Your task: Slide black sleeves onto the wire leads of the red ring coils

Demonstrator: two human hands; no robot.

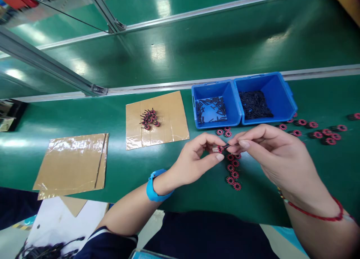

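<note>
My left hand pinches a small motor stator, red-faced with dark slots, between thumb and fingertips. Its dark leads point toward my right hand, whose thumb and forefinger are closed on a thin black sleeve at those leads. How far the sleeve covers the leads cannot be made out. Just below and behind the fingers stands a cluster of similar stators. On a brown cardboard sheet lies a pile of stators with black sleeves sticking out.
Two blue bins stand behind my hands: the left bin has scattered black sleeves, the right bin a thick heap. More stators are spread at the right. Cardboard sheets overlap the table's front edge at left. A metal rail runs behind.
</note>
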